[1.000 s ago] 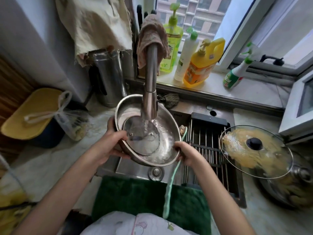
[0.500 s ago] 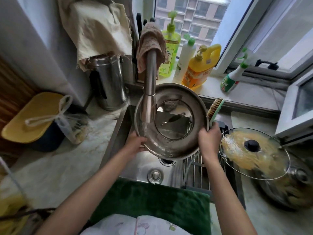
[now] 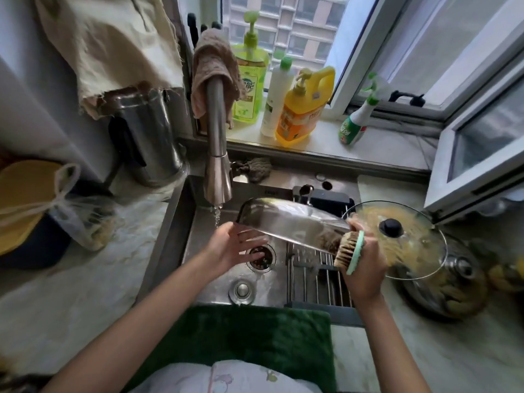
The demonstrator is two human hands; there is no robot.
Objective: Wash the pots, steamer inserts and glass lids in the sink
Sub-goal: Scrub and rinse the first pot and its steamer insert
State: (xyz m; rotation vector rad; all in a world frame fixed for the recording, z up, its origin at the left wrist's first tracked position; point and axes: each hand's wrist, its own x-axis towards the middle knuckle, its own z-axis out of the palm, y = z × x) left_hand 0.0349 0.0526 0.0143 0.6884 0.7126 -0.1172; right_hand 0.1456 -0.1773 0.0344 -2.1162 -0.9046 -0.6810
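Note:
A steel-rimmed lid [image 3: 286, 219] with a glass centre hangs tilted, dome up, over the sink [image 3: 175, 222] and its wire rack [image 3: 312, 276]. My right hand [image 3: 365, 268] grips the lid's right rim together with a green-backed scrub brush [image 3: 350, 249]. At the lid's left end my left hand [image 3: 226, 245] is palm up with spread fingers just under the rim. To the right, a soiled glass lid [image 3: 411, 251] with a black knob rests on a dirty steel pot [image 3: 456, 290]. A thin stream of water runs from the faucet [image 3: 217, 177].
Soap bottles [image 3: 300, 109] and a spray bottle [image 3: 354, 123] line the window sill. A steel canister [image 3: 147, 134] and a yellow-lidded bin [image 3: 25, 199] with a plastic bag stand at left. A green mat [image 3: 241, 336] lies along the counter's front edge. The drain strainer [image 3: 261, 258] holds debris.
The lid has swung from upright under the faucet down and right over the rack, now dome up. My left hand has loosened from its rim; my right hand moved right with the brush.

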